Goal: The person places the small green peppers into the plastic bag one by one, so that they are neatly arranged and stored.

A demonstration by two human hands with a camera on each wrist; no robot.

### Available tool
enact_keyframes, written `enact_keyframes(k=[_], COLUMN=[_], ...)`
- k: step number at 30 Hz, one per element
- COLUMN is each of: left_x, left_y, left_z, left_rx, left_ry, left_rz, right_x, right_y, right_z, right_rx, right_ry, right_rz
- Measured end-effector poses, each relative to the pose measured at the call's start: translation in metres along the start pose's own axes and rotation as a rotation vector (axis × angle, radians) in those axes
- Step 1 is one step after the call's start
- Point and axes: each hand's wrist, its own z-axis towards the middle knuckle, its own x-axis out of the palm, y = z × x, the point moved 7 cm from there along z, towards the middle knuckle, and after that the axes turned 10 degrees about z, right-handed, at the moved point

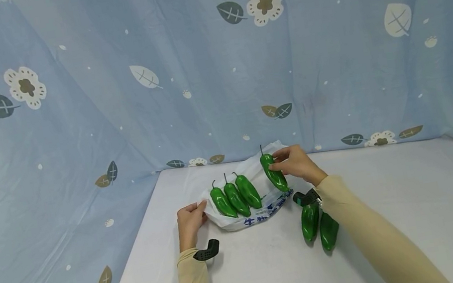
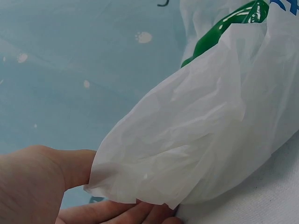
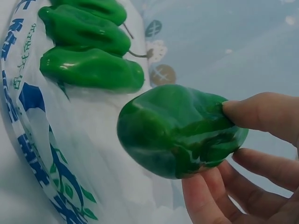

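A white plastic bag with blue print lies spread on the table, and three green peppers rest side by side on it. My left hand pinches the bag's left edge between thumb and fingers; the left wrist view shows the thin plastic lifted there. Over the bag's right part, my right hand holds another green pepper, stem pointing up and away. In the right wrist view that pepper sits between thumb and fingertips, its blunt end toward the camera.
Two more green peppers lie on the white table below the right wrist, partly covered by the wrist camera and sleeve. A blue curtain with flowers and leaves hangs behind the table and along its sides.
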Motion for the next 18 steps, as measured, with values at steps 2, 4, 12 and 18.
enact_keyframes(k=[2, 4, 12, 18], left_x=[0.000, 0.000, 0.000, 0.000], left_y=[0.000, 0.000, -0.001, 0.000], left_z=[0.000, 0.000, 0.000, 0.001], left_rx=[0.001, 0.003, -0.002, -0.003], left_ry=[0.000, -0.001, 0.000, -0.003], left_rz=[0.001, 0.003, 0.009, 0.010], right_x=[0.004, 0.008, 0.020, 0.030], right_y=[0.000, 0.001, -0.009, -0.011], right_z=[0.002, 0.003, 0.013, 0.018], right_rx=[-0.002, -0.008, -0.008, -0.038], right_ry=[0.009, 0.017, 0.029, 0.055], right_rz=[-0.007, -0.013, -0.034, -0.074])
